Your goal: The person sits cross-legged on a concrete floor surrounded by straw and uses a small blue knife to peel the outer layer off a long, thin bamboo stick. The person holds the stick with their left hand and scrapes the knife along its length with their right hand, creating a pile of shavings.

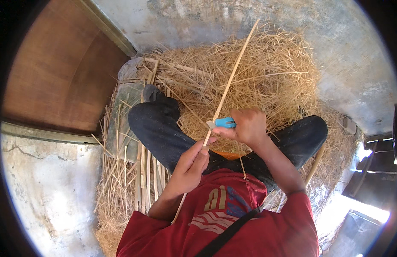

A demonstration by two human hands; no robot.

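A long, thin bamboo strip (235, 67) slants from beside my left forearm up toward the far wall. My left hand (190, 166) pinches its lower part between thumb and fingers. Just beyond, my right hand (248, 127) is wrapped round a blue-handled utility knife (225, 123). The knife's short blade lies against the strip, a little above my left fingers. A thin curl or sliver (243, 166) hangs over my lap, below the right hand. Something orange (228, 155) shows between my legs, mostly hidden.
A large heap of pale shavings (267, 73) spreads around my crossed legs against the worn wall (348, 55). Several cut strips (147, 175) lie on the left beside a brown wooden panel (65, 68). A thicker stick (315, 165) rests by my right knee.
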